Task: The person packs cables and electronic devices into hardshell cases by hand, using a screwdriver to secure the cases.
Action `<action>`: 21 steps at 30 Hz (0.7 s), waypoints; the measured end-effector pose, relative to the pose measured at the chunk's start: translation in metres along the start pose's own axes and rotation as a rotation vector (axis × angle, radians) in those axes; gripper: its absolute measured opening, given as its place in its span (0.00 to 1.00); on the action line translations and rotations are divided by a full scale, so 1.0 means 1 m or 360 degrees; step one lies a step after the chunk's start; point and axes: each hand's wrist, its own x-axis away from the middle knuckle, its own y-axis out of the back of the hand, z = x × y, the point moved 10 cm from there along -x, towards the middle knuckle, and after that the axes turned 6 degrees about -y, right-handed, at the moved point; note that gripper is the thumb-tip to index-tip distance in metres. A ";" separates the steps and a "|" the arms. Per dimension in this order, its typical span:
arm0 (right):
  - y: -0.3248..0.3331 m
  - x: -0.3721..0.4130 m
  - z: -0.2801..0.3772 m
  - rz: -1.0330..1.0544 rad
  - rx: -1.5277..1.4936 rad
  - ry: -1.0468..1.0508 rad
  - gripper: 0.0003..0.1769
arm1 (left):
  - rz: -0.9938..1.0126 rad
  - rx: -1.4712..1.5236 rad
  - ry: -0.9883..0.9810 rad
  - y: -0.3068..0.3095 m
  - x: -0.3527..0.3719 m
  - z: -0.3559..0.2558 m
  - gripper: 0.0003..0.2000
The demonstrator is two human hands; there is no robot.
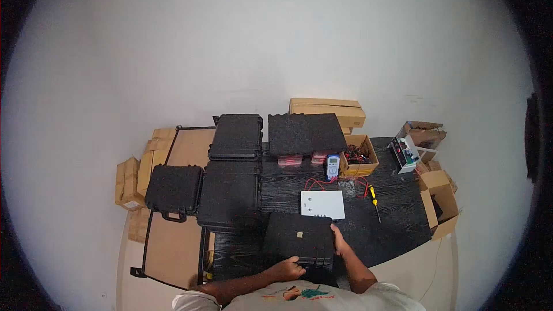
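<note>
A black hard case with a small pale label on its lid lies at the table's front edge, right before my body. My left hand is at its near edge, fingers curled and thumb up against the case. Along the right side of the same case, my right hand grips it, thumb at the far right corner and the other fingers partly hidden. Just beyond the case is a white box with small round fittings, partly covered by the case. The lid appears closed.
More black cases stand on the left. A dark foam-like slab lies at the back. Nearby are a multimeter with red leads, a yellow screwdriver, a carton of wires, a circuit-board unit and an open carton.
</note>
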 end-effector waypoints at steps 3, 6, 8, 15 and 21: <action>0.039 -0.065 0.002 -0.0203 0.0049 0.0187 0.48 | -0.0012 0.0002 -0.0022 -0.003 -0.001 0.000 0.09; 0.104 -0.121 0.007 -0.0655 0.0438 0.0361 0.45 | -0.0038 -0.0032 -0.0039 -0.009 0.003 -0.001 0.09; 0.111 -0.122 0.028 -0.0859 0.0745 0.0306 0.44 | -0.0085 -0.0027 -0.0064 -0.004 0.002 -0.002 0.09; 0.069 -0.106 0.067 -0.0698 0.0768 0.0372 0.41 | 0.0091 -0.0010 -0.0113 -0.021 0.001 0.000 0.06; 0.036 -0.127 0.079 -0.0342 0.0517 0.0165 0.35 | 0.0080 -0.0100 -0.0164 -0.018 -0.005 -0.001 0.05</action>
